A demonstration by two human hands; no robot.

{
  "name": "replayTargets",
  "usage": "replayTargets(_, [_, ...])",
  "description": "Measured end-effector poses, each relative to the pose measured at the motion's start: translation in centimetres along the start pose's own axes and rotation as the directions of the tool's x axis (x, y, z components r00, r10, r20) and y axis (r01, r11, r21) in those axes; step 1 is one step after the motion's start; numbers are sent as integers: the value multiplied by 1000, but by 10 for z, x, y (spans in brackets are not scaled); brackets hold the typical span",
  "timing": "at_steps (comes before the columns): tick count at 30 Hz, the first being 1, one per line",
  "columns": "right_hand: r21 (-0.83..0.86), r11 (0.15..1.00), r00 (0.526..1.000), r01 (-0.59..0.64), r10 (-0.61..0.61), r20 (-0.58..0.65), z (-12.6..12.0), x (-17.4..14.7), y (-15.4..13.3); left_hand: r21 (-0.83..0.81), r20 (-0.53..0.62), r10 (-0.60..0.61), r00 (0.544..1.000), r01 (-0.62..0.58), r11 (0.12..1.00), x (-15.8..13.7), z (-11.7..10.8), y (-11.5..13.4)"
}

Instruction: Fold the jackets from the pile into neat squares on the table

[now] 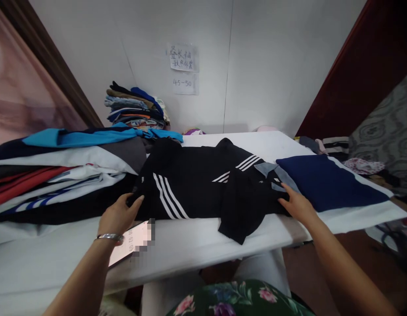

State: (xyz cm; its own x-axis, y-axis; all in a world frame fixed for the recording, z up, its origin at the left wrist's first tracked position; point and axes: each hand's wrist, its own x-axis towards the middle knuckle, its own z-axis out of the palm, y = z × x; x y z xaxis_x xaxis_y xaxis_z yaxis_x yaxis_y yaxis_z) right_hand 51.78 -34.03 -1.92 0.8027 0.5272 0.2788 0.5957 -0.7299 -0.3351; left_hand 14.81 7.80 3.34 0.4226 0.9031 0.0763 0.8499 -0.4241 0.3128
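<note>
A black jacket (193, 175) with white triple stripes lies spread across the white table, its grey-lined collar (265, 169) toward the right. One black sleeve is laid over the body and hangs its end toward the front of the table. At the jacket's left end, my left hand (119, 215) pinches the dark fabric between thumb and fingers; a silver bracelet is on that wrist. My right hand (297, 204) grips the jacket's right end just below the collar. Partly covered by my left wrist, a phone (133, 241) with a lit screen lies on the table.
Several unfolded garments are heaped on the left (65, 180). Behind them rises a stack of folded clothes (134, 107). A navy folded garment (328, 182) lies at the right. Two paper notes (184, 68) hang on the wall. The table's front edge (203, 259) is close to my body.
</note>
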Motion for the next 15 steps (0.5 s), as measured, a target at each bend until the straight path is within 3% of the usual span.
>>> replayTargets(2, [-106,970,971,219,-227,-73,-6,-8,-24,20,31,2,1000,-3,1000,2,2,1])
replayTargets(5, [-185,839,855,512,-518,22,-8,-19,-58,32,58,-1,998,-1,999,7,9,2])
replayTargets(7, [-130,782,793,610,-599,111,-3,-23,-73,23,60,-1,998,0,1000,10,13,1])
replayTargets(9, [-4,772,765,636,-630,130,2,-22,-81,5,57,-3,998,2,1000,10,16,-1])
replayTargets(11, [199,771,773,605,-628,85,2,-11,-85,-32,41,-6,999,7,999,9,15,-1])
replayTargets(12, [318,770,800,554,-598,54,-1,-2,-86,-65,26,-4,1000,6,998,8,14,-1])
replayTargets(15, [633,737,948,237,-318,15,-16,41,-87,-168,-34,-2,999,-4,986,5,9,2])
